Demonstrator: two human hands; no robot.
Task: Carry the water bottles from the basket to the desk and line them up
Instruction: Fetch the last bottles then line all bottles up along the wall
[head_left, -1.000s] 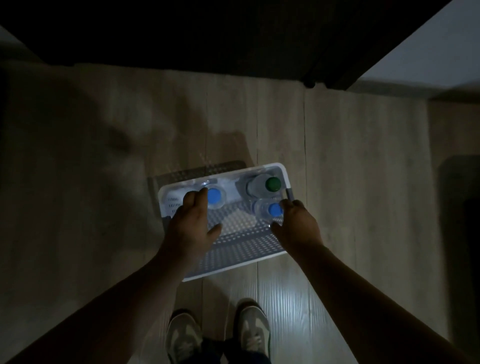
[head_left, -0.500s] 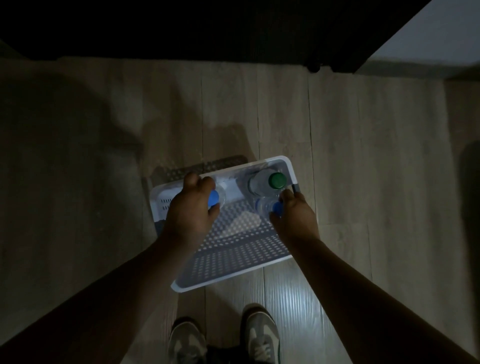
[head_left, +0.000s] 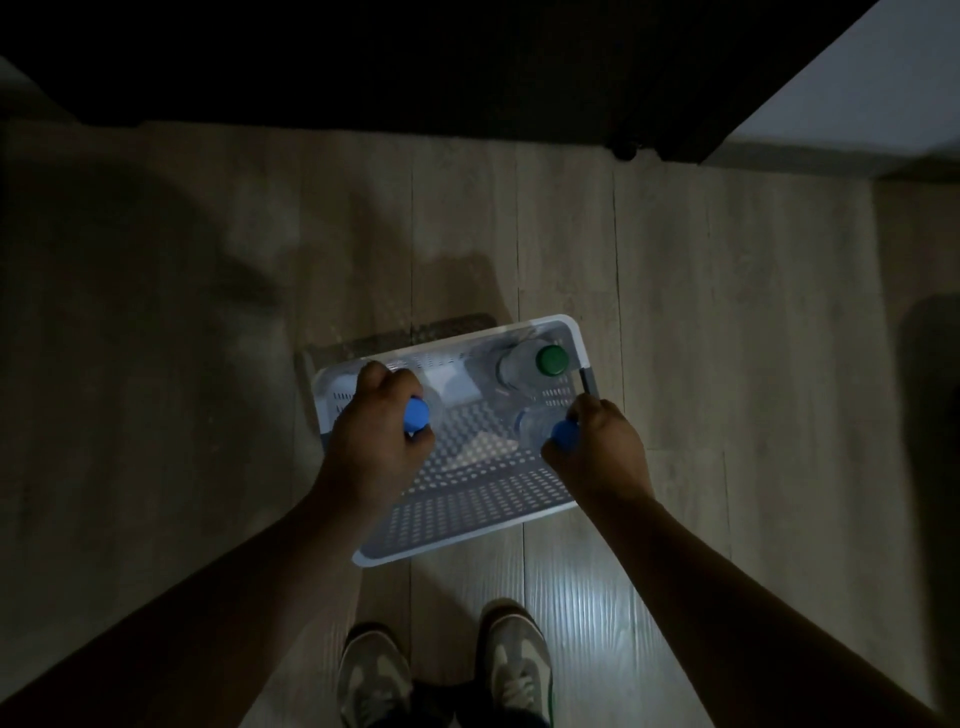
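A white perforated basket (head_left: 467, 540) sits on the wooden floor below me. My left hand (head_left: 376, 441) is closed around the neck of a clear bottle with a blue cap (head_left: 416, 414) at the basket's left. At the basket's right, my right hand (head_left: 605, 452) grips a second clear blue-capped bottle (head_left: 563, 435). A third bottle with a green cap (head_left: 551, 359) stands untouched in the far right corner. Both held bottles' bodies are mostly hidden by my hands.
The room is dim. A dark piece of furniture (head_left: 415, 62) spans the top of the view, with a pale wall (head_left: 857, 104) at the top right. My two shoes (head_left: 447, 670) stand just behind the basket.
Both hands have closed around the blue-capped bottles' necks; a second ago their fingers were only reaching the caps.
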